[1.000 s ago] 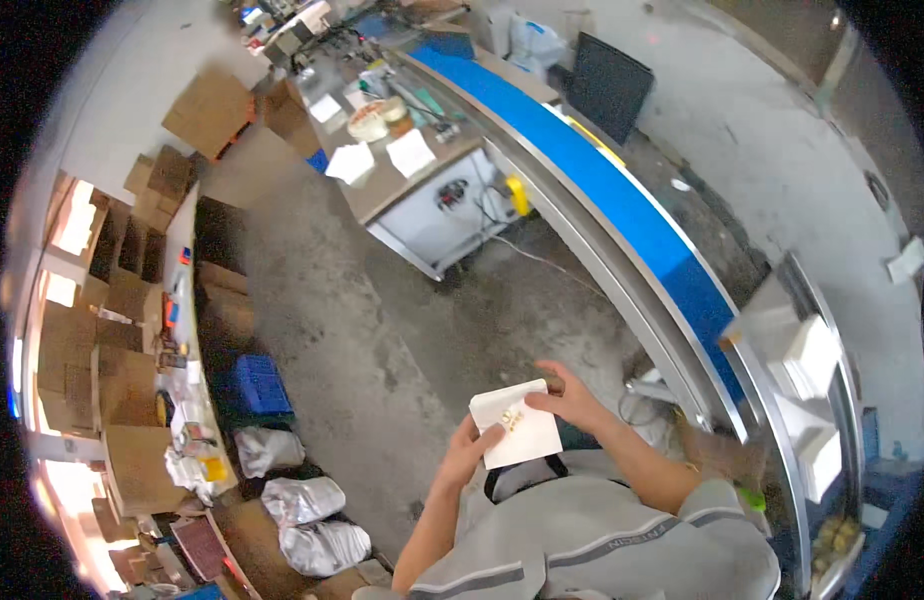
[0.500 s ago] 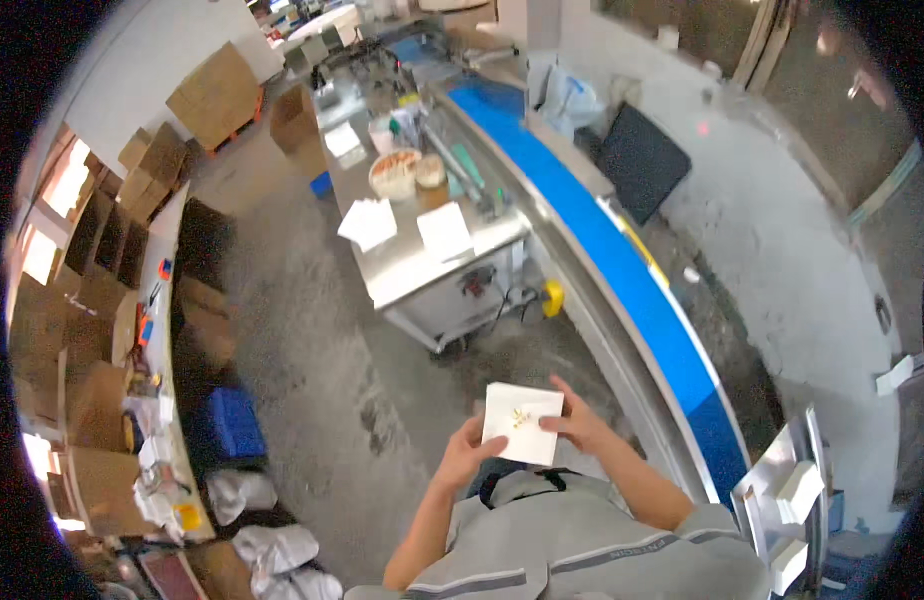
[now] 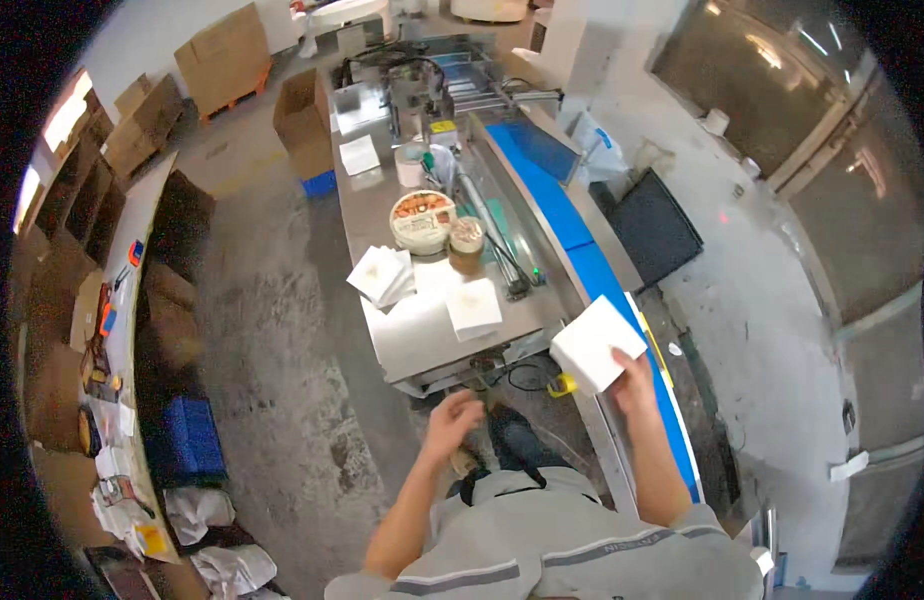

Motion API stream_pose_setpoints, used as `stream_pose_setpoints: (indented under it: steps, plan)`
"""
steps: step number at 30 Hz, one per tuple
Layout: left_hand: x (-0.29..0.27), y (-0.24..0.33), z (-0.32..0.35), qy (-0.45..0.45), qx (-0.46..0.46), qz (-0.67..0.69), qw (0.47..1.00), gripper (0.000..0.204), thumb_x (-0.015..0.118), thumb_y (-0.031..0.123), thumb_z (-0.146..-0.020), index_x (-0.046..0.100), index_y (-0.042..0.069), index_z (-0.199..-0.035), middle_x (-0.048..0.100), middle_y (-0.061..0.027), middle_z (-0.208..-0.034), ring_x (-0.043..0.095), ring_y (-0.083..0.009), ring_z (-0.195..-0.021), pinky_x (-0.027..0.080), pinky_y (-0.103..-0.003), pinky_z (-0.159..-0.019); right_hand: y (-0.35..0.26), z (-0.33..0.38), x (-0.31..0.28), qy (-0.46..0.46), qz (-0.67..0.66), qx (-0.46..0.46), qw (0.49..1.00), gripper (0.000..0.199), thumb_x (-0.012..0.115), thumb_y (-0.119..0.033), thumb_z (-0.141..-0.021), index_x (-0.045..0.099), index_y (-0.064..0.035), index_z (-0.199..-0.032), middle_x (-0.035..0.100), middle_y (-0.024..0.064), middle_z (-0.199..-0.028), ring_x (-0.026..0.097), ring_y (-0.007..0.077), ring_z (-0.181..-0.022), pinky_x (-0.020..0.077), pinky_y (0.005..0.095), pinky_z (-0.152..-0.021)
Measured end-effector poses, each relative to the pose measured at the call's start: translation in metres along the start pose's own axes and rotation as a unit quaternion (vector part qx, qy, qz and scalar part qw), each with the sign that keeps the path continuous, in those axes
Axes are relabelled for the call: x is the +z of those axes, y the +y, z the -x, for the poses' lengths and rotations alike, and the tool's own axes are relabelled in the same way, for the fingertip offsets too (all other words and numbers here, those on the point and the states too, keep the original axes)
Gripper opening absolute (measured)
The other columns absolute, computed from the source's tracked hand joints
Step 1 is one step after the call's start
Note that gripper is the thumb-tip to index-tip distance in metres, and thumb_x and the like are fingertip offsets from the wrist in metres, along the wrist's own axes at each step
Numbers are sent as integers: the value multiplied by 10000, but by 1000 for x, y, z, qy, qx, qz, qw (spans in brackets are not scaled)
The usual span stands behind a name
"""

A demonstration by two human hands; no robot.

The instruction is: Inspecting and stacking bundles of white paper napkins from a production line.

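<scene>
While the person stands at the near end of the line, the scene reads near to far:

Left hand: fingers loosely spread, holding nothing, hanging over the floor just before the surface's near edge.
Right hand: fingers closed on the lower edge of a white pad, which is held tilted above the near end of the blue belt.
Surface: steel, running away from the person, left of the belt; white squares and a stack lie at its near end, then a round tub and a jar touching it.
Far surface: tape rolls, one more white sheet, then grey machinery.
Floor: bare grey concrete; blue crate and filled bags at lower left.
Room: cardboard boxes at the far left, a shelf along the left wall, a dark mat right of the belt.
</scene>
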State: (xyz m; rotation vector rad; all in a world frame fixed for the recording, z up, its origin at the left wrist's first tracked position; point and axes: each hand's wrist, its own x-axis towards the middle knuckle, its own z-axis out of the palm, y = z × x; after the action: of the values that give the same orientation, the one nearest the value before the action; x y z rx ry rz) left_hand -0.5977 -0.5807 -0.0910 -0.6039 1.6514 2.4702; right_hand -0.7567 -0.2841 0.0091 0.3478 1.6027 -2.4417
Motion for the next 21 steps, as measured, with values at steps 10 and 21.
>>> stream_pose_setpoints:
  steps: [10, 21]
  plan:
    - [-149, -90, 51, 317, -284, -146, 893, 330, 631, 348, -889, 566, 27, -860, 610, -87, -742, 606, -134, -692, 486, -329, -593, -26, -342, 114, -13, -91, -75, 993, 600, 761, -136, -762, 477, -67, -1285, 586, 87, -1198, 569, 245, -1097, 495, 446, -861]
    - [-90, -22, 56, 355, -358, 56, 862, 143, 574, 183, -931, 613, 46, -913, 492, 10, -664, 519, -119, -602, 433, -271, -507, 30, -698, 306, -37, -190, -72, 978, 596, 820, -120, -690, 525, -27, -1199, 635, 99, -1088, 641, 247, -938, 529, 410, -669]
